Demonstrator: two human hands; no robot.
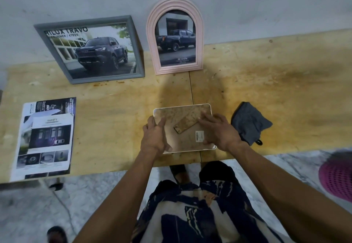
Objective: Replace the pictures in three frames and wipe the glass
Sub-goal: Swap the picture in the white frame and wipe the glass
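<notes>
A white frame (183, 113) lies face down near the table's front edge, its brown backing board and folded stand (185, 125) facing up. My left hand (155, 138) rests on the frame's left edge, fingers spread on the backing. My right hand (219, 131) presses on its right side beside a white sticker (199, 136). A grey square frame (91, 49) and a pink arched frame (175, 37) lean against the wall, each with a truck picture. A grey cloth (249, 122) lies right of the white frame.
Loose printed pages (45, 138) lie stacked at the left of the wooden table (276, 94). A pink perforated basket (337, 178) stands on the floor at the right. A seam runs down the tabletop behind the white frame.
</notes>
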